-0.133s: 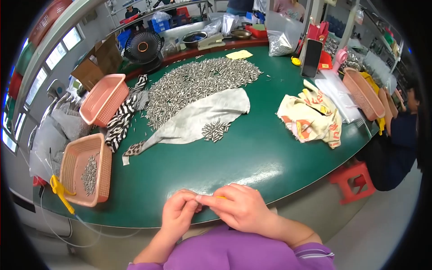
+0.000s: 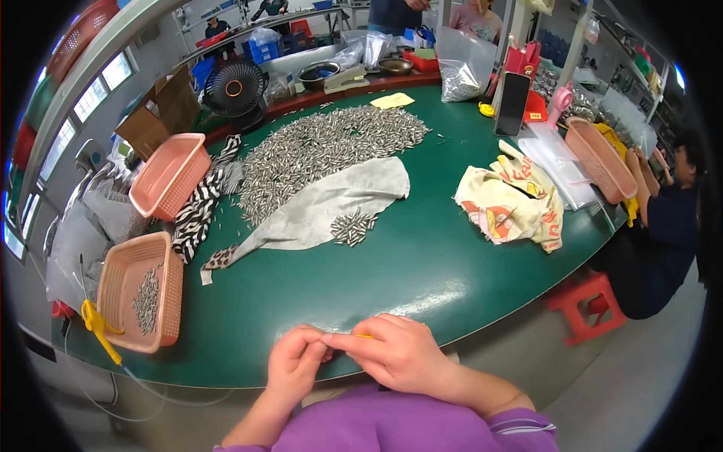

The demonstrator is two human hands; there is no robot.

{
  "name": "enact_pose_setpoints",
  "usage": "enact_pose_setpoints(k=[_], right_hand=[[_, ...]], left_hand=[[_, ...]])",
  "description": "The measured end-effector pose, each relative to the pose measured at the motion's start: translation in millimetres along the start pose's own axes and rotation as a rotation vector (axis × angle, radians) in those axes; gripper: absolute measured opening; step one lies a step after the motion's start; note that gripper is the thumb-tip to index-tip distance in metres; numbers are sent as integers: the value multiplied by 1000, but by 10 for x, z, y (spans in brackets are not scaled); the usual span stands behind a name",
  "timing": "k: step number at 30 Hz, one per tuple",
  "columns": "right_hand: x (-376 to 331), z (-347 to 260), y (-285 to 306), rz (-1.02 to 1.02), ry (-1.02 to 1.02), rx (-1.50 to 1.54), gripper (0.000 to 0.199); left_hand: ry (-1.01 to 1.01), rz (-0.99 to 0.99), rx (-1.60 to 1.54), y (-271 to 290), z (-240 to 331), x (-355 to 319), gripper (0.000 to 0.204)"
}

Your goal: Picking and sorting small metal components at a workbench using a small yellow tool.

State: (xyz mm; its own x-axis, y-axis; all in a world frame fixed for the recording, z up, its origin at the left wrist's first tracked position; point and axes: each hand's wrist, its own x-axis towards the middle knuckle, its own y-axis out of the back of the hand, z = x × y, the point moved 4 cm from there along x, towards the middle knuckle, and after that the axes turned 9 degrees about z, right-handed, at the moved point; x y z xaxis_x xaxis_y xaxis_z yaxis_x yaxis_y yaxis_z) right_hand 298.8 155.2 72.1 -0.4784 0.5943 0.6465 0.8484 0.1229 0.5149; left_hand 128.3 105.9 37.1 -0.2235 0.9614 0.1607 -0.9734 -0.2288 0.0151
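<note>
Left hand (image 2: 296,358) pinched, contents unclear; right (image 2: 399,350) grips yellow object (image 2: 367,336); fan (image 2: 233,86) across green table (image 2: 248,313).

1. a green table (image 2: 407,264), its top shiny and its near edge curved, carries everything; a pale grey cloth (image 2: 301,220) lies spread across its middle.
2. beyond the grey cloth, along its far edge: a broad heap of small metal pieces (image 2: 324,139), and past that a yellow paper slip (image 2: 392,101).
3. left of the grey cloth: a crumpled zebra-striped cloth (image 2: 197,215), then an upper pink basket (image 2: 167,172), tilted, and a lower pink basket (image 2: 118,290).
4. right of the grey cloth: a crumpled cream printed cloth (image 2: 520,207), then flat clear plastic bags (image 2: 561,166) and a long pink basket (image 2: 600,154).
</note>
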Motion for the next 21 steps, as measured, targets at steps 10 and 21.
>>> enact_pose_setpoints(k=[10, 21], right_hand=[[-33, 16, -23, 25, 25, -69, 39], [-65, -7, -19, 77, 50, -97, 44]], left_hand=[[-57, -12, 127, -9, 15, 32, 10], [-50, -92, 82, -29, 36, -45, 10]])
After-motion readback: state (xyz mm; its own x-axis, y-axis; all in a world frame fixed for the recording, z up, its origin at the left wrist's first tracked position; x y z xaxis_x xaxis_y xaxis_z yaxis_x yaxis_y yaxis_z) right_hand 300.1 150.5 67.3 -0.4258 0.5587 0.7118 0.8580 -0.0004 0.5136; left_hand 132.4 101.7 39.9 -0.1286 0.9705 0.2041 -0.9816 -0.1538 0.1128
